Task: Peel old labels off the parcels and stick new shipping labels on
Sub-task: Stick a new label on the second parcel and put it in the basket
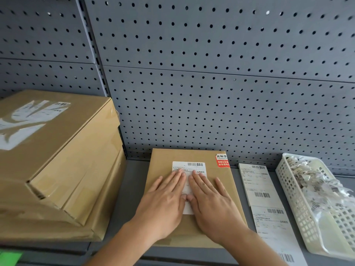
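A flat brown parcel [222, 181] lies on the grey shelf in front of me. A white shipping label [189, 167] with a barcode sits on its top, and a red and white sticker [222, 160] is at its far right corner. My left hand [163, 202] and my right hand [209, 200] lie side by side, flat, with straight fingers pressing on the label. The hands hide most of the label's lower part.
Stacked brown boxes [57, 160] stand at the left, the top one bearing torn label remains [25, 120]. Loose label sheets [263, 191] lie right of the parcel. A white plastic basket [299, 206] of peeled label scraps is at the far right. A grey pegboard [211, 73] backs the shelf.
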{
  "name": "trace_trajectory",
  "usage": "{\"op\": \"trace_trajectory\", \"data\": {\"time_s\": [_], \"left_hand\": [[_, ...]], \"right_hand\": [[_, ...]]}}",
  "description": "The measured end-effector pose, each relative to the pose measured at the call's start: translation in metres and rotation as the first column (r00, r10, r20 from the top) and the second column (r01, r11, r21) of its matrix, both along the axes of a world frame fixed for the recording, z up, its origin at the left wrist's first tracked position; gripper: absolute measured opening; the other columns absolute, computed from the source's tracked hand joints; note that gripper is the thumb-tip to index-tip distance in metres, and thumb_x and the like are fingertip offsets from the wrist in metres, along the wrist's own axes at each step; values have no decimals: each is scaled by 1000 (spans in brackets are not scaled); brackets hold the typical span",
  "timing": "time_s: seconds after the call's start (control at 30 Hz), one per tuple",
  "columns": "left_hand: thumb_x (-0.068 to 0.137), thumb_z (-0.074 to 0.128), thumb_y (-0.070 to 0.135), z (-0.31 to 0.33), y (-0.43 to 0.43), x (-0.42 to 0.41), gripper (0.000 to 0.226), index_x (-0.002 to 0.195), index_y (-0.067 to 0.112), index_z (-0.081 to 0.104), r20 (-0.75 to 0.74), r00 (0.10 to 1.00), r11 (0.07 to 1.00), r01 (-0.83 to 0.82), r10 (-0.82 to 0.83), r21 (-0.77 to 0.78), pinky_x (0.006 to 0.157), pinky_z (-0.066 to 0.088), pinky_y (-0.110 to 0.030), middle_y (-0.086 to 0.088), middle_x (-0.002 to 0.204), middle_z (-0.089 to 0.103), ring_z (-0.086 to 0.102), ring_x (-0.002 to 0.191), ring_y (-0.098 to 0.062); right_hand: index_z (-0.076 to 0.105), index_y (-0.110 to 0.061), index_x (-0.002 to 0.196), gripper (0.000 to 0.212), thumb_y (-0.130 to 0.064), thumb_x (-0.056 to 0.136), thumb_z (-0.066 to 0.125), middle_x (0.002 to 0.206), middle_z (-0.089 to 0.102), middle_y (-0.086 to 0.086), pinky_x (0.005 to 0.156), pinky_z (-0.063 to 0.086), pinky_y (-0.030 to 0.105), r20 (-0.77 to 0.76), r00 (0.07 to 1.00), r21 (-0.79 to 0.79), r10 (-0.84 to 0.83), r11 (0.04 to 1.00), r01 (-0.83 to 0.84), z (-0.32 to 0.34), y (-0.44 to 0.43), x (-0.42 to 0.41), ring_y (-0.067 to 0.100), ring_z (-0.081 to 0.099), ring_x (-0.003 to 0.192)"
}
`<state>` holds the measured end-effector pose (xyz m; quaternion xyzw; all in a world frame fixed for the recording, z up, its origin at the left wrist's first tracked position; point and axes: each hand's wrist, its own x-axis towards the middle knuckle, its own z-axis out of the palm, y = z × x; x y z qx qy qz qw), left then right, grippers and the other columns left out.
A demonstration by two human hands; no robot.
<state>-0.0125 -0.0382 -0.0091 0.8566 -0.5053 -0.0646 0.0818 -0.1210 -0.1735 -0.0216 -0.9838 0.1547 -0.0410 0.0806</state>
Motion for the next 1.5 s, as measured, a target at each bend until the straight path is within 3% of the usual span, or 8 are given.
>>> {"op": "trace_trajectory", "data": {"time_s": [0.27, 0.4, 0.5, 0.63, 0.7, 0.9, 1.37, 1.5], "left_hand": [[73, -26, 59, 8, 10, 4, 88, 154, 26, -22, -17, 997, 994, -79, 80, 73, 121, -16, -29, 12, 161, -27, -26, 147, -1], [77, -24, 60, 11, 10, -1, 87, 156, 24, -20, -22, 997, 997, -75, 75, 30, 120, -18, -27, 13, 161, -28, -28, 147, 0], [95, -13, 55, 8, 16, -12, 69, 157, 25, -16, -53, 998, 999, -37, 35, -33, 124, -13, -27, 15, 160, -28, -26, 146, 3], [100, 30, 38, -7, 27, -25, 59, 151, 13, 45, 58, 997, 996, 53, -49, -73, 113, 23, -31, 0, 161, 35, 34, 147, -9], [97, 37, 38, -16, 30, -28, 58, 145, 11, 55, 87, 993, 994, 83, -77, -65, 109, 28, -32, -1, 155, 46, 44, 141, -10], [98, 35, 38, -21, 34, -29, 58, 144, 8, 55, 211, 976, 992, 76, -54, -98, 109, 29, -35, -4, 154, 47, 45, 141, -13], [107, 17, 50, -18, 62, -18, 65, 145, 11, 53, 127, 987, 994, -104, 100, 24, 109, 25, -33, 0, 154, 47, 46, 139, -12], [106, 17, 55, -14, 66, -20, 70, 149, 10, 48, 8, 988, 985, -156, 156, 71, 108, 28, -31, -1, 158, 41, 43, 142, -11]], "right_hand": [[-2, -26, 159, 97, -66, 76, -31, 163, -12, -15, 122, -10, 37, -53, 995, 6, -87, 996, 87, 12, -7, -14, 0, -13, 148], [2, -21, 159, 90, -64, 83, -18, 163, -9, -11, 122, -13, 35, -32, 997, 60, -73, 995, 74, 15, -2, -13, 1, -14, 147], [28, -19, 156, 78, -57, 98, -7, 162, 20, -7, 118, 3, 37, 20, 1000, 0, -15, 1000, 16, 13, 5, -23, 7, 13, 150], [55, -20, 142, 60, -45, 106, 13, 148, 50, -7, 108, 27, 38, 73, 997, -11, 19, 1000, -19, 4, 25, -35, 8, 46, 136], [55, -19, 142, 59, -44, 107, 14, 147, 50, -6, 107, 30, 39, 110, 993, -19, 29, 999, -27, 0, 31, -36, 9, 48, 135], [55, -17, 141, 61, -46, 107, 15, 149, 49, -3, 106, 30, 43, 107, 994, -111, 24, 994, -12, -3, 34, -39, 11, 47, 136], [56, -14, 140, 71, -62, 102, 20, 150, 49, -1, 108, 29, 45, 54, 994, -105, -94, 989, 99, -6, 15, -65, 14, 49, 135], [55, -14, 141, 72, -63, 102, 19, 150, 48, -1, 109, 27, 43, 63, 994, -76, -93, 992, 98, -4, 15, -65, 11, 44, 138]]}}
